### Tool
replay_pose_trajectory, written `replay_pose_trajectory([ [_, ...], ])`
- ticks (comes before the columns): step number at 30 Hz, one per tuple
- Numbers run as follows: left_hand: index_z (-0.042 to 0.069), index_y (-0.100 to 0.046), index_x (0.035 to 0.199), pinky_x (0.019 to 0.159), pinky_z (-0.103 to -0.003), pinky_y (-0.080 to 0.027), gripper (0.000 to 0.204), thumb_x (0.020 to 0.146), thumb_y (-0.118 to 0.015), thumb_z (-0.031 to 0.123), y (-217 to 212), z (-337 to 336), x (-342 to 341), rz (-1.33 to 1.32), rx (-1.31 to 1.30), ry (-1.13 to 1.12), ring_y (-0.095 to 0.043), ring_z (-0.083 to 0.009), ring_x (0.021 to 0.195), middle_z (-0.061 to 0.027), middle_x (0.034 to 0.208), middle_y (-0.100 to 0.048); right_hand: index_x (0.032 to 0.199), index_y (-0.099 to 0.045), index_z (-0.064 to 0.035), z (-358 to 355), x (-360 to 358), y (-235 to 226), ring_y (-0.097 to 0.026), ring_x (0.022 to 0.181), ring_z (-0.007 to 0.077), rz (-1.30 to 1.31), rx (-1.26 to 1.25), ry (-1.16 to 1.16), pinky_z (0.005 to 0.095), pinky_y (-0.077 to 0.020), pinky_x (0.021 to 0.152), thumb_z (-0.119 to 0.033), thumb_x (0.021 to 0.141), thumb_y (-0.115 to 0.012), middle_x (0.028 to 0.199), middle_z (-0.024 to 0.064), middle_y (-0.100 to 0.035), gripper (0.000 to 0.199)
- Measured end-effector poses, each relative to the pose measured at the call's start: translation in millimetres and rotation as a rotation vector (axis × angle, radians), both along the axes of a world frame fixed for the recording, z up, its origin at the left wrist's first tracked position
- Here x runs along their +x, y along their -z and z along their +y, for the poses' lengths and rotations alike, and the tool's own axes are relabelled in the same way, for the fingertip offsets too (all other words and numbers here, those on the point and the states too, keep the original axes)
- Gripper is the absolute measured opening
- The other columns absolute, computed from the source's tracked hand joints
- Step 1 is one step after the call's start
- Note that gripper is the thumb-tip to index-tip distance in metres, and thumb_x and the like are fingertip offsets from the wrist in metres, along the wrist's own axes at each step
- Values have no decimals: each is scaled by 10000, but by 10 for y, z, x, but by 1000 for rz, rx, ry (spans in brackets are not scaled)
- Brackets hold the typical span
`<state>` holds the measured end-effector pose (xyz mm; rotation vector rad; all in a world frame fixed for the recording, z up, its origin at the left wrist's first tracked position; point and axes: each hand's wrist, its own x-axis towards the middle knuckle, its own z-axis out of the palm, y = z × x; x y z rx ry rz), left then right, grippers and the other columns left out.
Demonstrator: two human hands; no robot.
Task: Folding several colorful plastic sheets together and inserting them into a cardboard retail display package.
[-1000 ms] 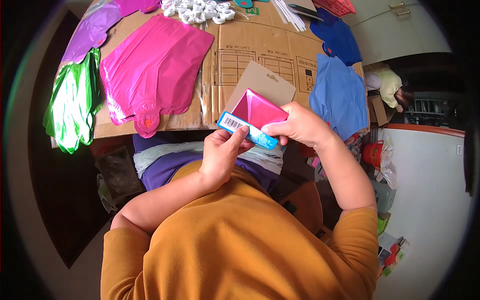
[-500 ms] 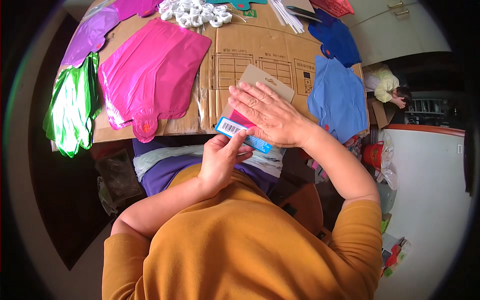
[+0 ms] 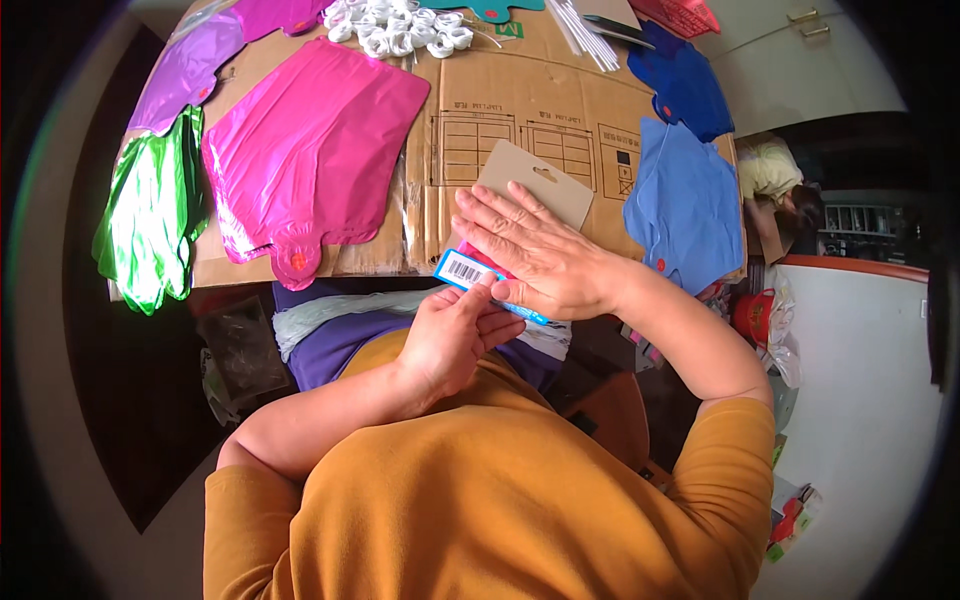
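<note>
A flat beige hang card (image 3: 550, 187) with a punched hole lies at the table's near edge. Its near end has a blue strip with a white barcode label (image 3: 466, 269). A bit of pink foil shows on the card beside my right hand (image 3: 535, 255), which lies flat over it with fingers stretched out. That palm hides most of the card's middle. My left hand (image 3: 455, 335) pinches the blue end between thumb and fingers, just below the right thumb.
Cardboard (image 3: 470, 75) covers the table. Around it lie a pink foil balloon (image 3: 320, 150), green foil (image 3: 152, 215), light-blue foil (image 3: 683, 205), dark-blue foil (image 3: 685, 85), white string bundles (image 3: 390, 28) and white sticks (image 3: 583, 35). Another person (image 3: 770, 175) bends down at the right.
The card has shifted slightly toward me with both hands. My right hand has slid a little nearer, covering more of the blue end. The view has moved slightly.
</note>
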<state>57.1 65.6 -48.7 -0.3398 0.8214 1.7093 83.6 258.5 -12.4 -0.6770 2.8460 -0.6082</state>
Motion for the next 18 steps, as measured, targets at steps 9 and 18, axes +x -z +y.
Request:
replay_pose_trajectory([
  [9,14,-470,1268,965,-463,-476,521,986,-461,452,7,38,-58,15,-10,18,-615,-320,1031,-193,1174,-587,1512,-202,-92,43,-44,-25,-61,1477,253,0,154,-93,464,-32,1194,-343,938,-511,1595,105,-98,699],
  [18,29,-390,1345,959,-491,-473,661,968,-390,572,-8,23,-223,-47,39,86,-607,-350,1035,-227,1195,-562,1514,-195,-97,48,-25,35,-84,1475,259,97,147,-83,473,-61,1190,-348,926,-522,1593,106,-111,718],
])
